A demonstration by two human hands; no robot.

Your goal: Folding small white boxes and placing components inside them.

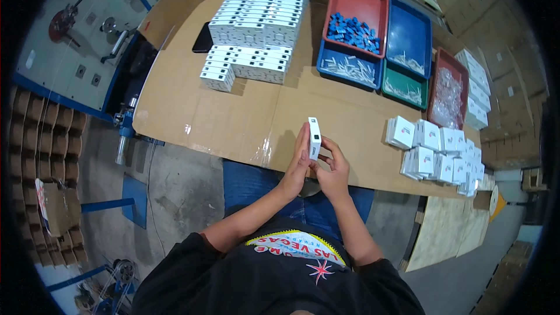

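Note:
Between my two hands a small white box (315,140) stands on its narrow end, upright, just above or on the near edge of the cardboard-covered table; I cannot tell if it touches. My left hand (298,166) presses along its left side with fingers stretched together. From the right, my right hand (333,169) grips its lower part with bent fingers and thumb. Further off stands a large stack of closed white boxes (256,29) in rows. Loose groups of flat white cartons (434,151) lie to the right of my hands.
A red tray (332,9) holds small blue parts; blue trays (402,29) and a green tray (402,100) hold white pieces. Clear plastic bags fill a dark red tray (433,99). A black phone (202,39) lies beside the stack. Machinery (70,29) stands at left.

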